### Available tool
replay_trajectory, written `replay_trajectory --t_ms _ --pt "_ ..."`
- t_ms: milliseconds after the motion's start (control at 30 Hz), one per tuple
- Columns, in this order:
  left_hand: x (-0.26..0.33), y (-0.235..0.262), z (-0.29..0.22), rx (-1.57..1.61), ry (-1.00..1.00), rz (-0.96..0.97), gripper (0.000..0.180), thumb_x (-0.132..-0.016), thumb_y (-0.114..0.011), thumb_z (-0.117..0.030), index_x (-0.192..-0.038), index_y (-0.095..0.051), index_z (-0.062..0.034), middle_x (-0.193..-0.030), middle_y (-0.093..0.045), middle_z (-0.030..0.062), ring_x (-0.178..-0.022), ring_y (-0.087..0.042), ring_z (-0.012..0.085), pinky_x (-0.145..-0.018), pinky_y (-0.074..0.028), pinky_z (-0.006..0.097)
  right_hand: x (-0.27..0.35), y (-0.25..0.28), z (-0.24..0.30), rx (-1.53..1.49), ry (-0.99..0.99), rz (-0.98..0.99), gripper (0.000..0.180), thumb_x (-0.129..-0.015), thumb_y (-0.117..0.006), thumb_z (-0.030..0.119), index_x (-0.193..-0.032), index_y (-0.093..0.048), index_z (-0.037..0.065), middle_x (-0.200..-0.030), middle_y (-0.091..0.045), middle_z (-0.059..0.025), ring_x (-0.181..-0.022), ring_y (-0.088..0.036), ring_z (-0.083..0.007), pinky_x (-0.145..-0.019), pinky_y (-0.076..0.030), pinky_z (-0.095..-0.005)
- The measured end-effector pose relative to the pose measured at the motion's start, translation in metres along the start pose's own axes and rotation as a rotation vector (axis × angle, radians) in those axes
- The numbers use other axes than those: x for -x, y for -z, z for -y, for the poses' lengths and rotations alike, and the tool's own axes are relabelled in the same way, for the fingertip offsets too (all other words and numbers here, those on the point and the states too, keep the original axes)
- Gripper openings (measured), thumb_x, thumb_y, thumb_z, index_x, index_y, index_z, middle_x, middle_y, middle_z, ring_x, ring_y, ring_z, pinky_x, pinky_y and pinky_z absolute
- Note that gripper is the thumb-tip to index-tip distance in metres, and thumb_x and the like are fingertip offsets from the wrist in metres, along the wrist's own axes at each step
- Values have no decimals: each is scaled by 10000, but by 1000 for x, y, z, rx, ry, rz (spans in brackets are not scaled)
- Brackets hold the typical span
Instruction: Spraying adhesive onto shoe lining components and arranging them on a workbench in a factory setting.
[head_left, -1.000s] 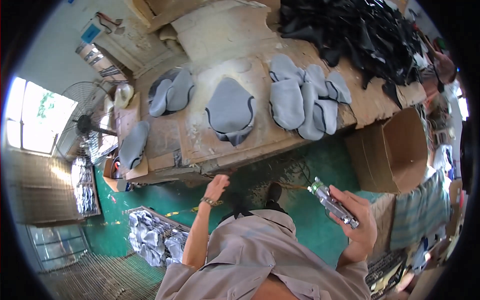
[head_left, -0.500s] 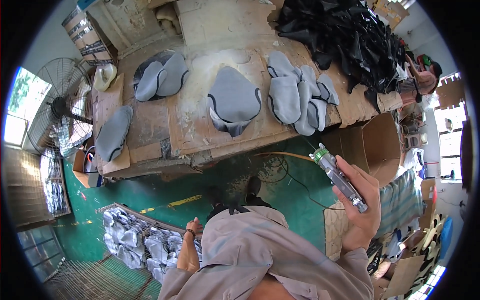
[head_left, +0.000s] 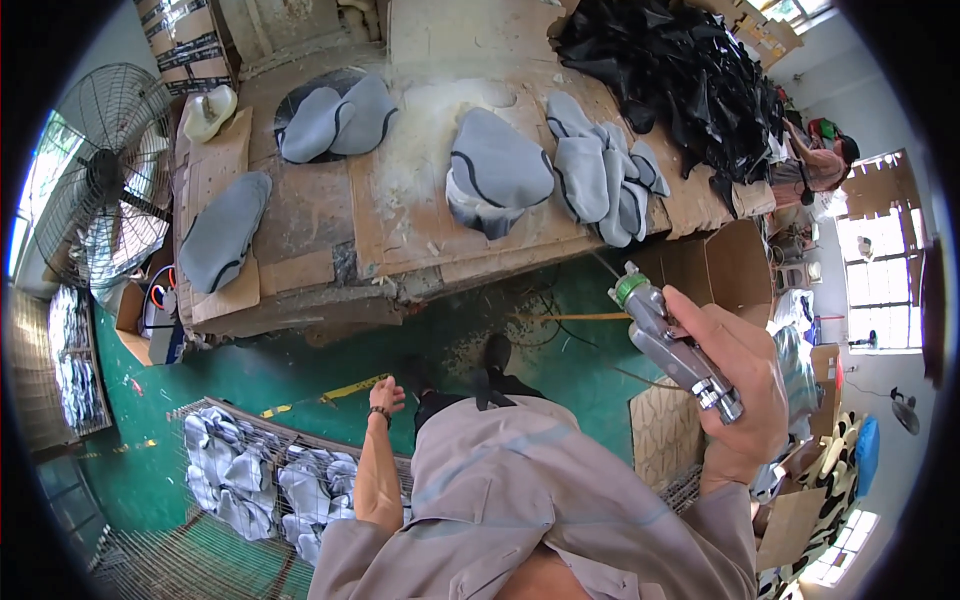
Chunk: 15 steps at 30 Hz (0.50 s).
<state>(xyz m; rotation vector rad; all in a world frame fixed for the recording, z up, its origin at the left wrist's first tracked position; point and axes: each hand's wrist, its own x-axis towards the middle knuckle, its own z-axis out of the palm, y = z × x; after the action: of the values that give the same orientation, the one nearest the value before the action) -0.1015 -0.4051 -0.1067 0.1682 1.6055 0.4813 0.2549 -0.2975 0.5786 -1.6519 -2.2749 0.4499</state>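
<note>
My right hand (head_left: pixel 745 375) is wrapped round a grey spray gun (head_left: pixel 668 338) with a green collar and a silver metal end, held in front of the table. Low on the left, my left hand (head_left: pixel 388 396) hangs beside my body, empty, its fingers loosely apart. On the cardboard-covered table lies a rounded grey fabric piece (head_left: pixel 505 160) with black edging, over a pale, dark-edged part. To its right sits a heap of similar grey pieces (head_left: pixel 583 178). Two overlapping grey pieces (head_left: pixel 365 115) rest on the left, and a single grey piece (head_left: pixel 225 232) lies near the left edge.
Black glossy pieces (head_left: pixel 680 75) are piled at the back right. A cardboard box (head_left: pixel 730 265) stands by the table's right end. A wire rack (head_left: pixel 290 425) with grey pieces is at lower left, below a large fan (head_left: pixel 100 175). Another person (head_left: pixel 820 165) is at far right.
My view has shifted, and I stand a little nearer the table. The middle grey piece sits turned on its pale part. My left hand has come slightly forward; the right keeps the spray gun.
</note>
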Motion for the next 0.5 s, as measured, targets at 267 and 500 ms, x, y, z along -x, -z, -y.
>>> replay_trajectory --t_ms 267,500 --pt "13 -2 -33 102 -19 68 356 -1025 -644 -393 -1231 -622 -103 -990 -719 56 -853 -720 212 -710 -620 426 38 -7 45 90 135 128 687 -753 -752 61 -1403 -574 -70 -939 -673 -177 -781 -683 -350 -657 -553 -436" --pt "46 -73 -173 167 -530 173 295 -1031 -671 -336 -1204 -682 -98 -1021 -734 17 -851 -698 130 -728 -606 326 90 -3 35 148 24 137 713 -727 -753 87 -1406 -586 -50 -907 -654 -126 -746 -663 -307 -600 -514 -407"
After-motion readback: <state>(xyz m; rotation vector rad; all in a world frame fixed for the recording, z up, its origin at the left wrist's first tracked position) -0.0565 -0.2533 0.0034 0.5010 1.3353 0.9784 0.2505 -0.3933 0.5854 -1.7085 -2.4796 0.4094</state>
